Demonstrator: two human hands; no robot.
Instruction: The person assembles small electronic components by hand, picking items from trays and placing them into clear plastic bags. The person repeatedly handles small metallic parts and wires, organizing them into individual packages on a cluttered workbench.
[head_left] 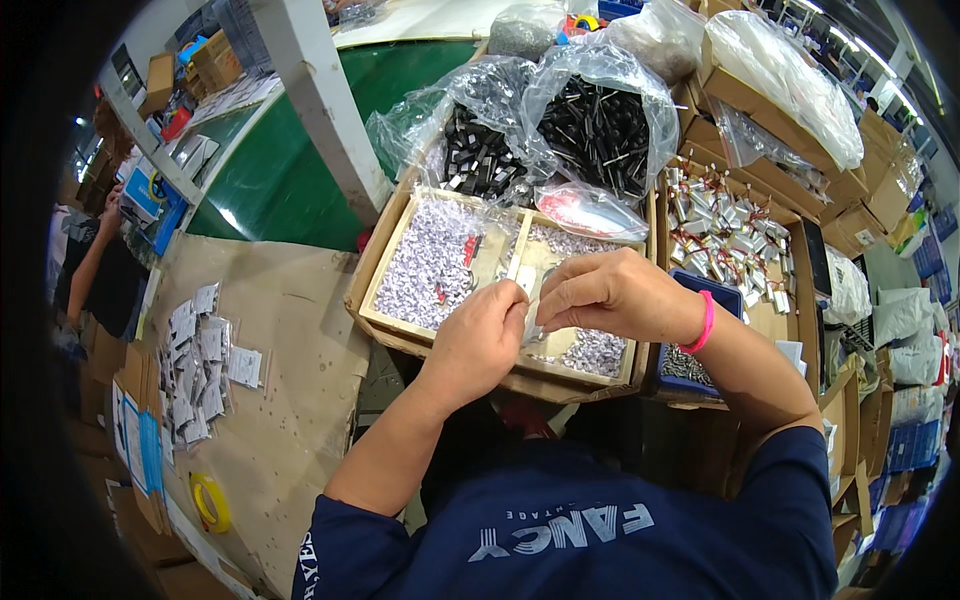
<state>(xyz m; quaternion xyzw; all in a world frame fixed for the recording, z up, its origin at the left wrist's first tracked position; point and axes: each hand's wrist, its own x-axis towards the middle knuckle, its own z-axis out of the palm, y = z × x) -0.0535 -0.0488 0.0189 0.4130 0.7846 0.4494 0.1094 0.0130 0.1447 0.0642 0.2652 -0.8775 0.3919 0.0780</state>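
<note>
My left hand [474, 338] and my right hand [612, 292] meet over a divided wooden tray [402, 326]. Between their fingertips is a small clear plastic bag [530, 325], partly hidden by the fingers. The left thumb and fingers pinch it from one side. My right fingers are closed on its other side, bent downward, and a pink band circles that wrist. Small white-and-purple pieces [425, 265] fill much of the tray's left compartment. More of the same pieces [595, 352] lie in the right compartment below my right hand.
Behind the tray, clear bags hold black parts [595, 135]. To the right are a carton of silver cylindrical parts [735, 235] and a blue bin [690, 370] of small metal pieces. Filled small bags [200, 365] and a yellow tape roll [210, 502] lie on the cardboard-covered table at left. Another person's arm [90, 265] shows far left.
</note>
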